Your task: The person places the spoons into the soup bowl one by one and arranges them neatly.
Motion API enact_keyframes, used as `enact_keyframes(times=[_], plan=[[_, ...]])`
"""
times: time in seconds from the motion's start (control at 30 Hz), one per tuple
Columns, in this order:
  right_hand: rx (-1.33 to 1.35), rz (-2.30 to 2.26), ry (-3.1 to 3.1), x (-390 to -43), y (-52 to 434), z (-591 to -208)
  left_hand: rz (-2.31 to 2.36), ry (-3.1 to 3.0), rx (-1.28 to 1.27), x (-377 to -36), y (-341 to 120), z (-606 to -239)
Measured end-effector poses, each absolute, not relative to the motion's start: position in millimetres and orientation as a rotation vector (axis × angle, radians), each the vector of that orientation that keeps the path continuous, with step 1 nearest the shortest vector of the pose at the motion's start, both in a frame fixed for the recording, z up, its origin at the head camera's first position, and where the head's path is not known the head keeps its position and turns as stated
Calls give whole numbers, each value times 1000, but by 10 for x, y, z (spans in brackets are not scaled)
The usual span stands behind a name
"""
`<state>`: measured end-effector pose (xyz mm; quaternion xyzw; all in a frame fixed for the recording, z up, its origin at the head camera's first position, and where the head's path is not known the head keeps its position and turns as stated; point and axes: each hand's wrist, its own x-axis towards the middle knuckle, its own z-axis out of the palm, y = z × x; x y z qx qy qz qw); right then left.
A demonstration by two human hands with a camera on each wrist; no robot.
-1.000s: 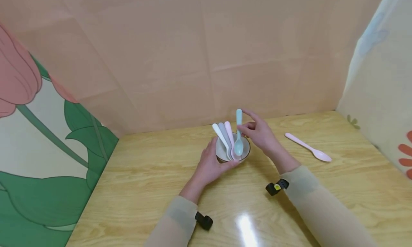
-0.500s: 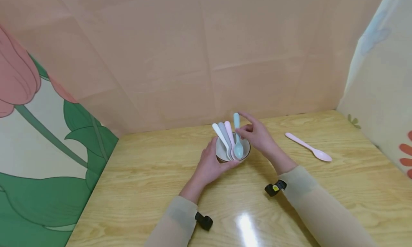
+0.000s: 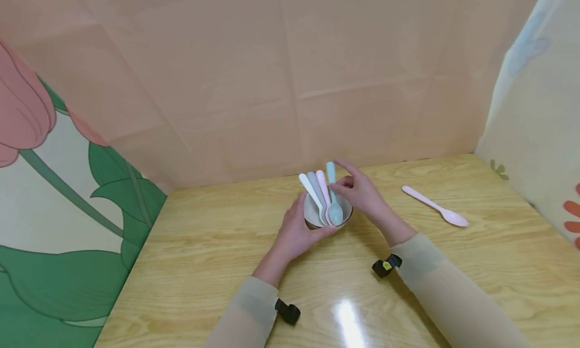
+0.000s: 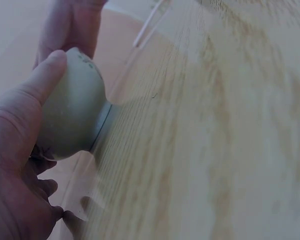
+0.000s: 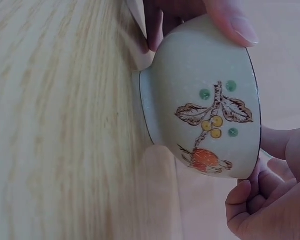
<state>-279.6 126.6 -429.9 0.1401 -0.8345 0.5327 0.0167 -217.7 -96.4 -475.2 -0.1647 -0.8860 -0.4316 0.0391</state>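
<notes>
A: Where is the bowl (image 3: 328, 213) found?

B: It is seen standing on the wooden counter (image 3: 204, 257), near the far wall and about midway across. Four spoons are leaned in it: a white spoon (image 3: 311, 190), a grey spoon (image 3: 317, 189), a pink spoon (image 3: 323, 191) and a blue spoon (image 3: 334, 199), their handles pointed up and away.

A: How is the bowl held?

B: It is gripped by the left hand (image 3: 296, 230) from the near left side; in the left wrist view the thumb is laid curled over the bowl's round wall (image 4: 72, 112), and a fingertip is shown on the rim in the right wrist view (image 5: 210, 95).

A: And the right hand (image 3: 362, 194)?

B: The blue spoon's handle is pinched between its thumb and bent fingers (image 3: 349, 169), just above the bowl's right edge, while the spoon's scoop is rested inside the bowl.

A: Is anything else seen on the counter?

B: A second pink spoon (image 3: 434, 206) is laid flat well to the right, apart from both hands. A painted sprig with berries is shown on the bowl's outer wall.
</notes>
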Motion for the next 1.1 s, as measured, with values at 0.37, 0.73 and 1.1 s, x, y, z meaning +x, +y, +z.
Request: enact_keyframes(times=[0.37,0.73,1.1], plan=[[425,1612,-2620,-2798,1239,-4303,-1306,-2711,-510,-2194,-955,-4744],[450,1576,-2605,-2774,1225,-4321,-1298,-2721,-502,-2186,-957,-4757],[401,1471,-2651,-2760,1198,-4307,-1302,-2726,-500,-2195,-966,-4776]])
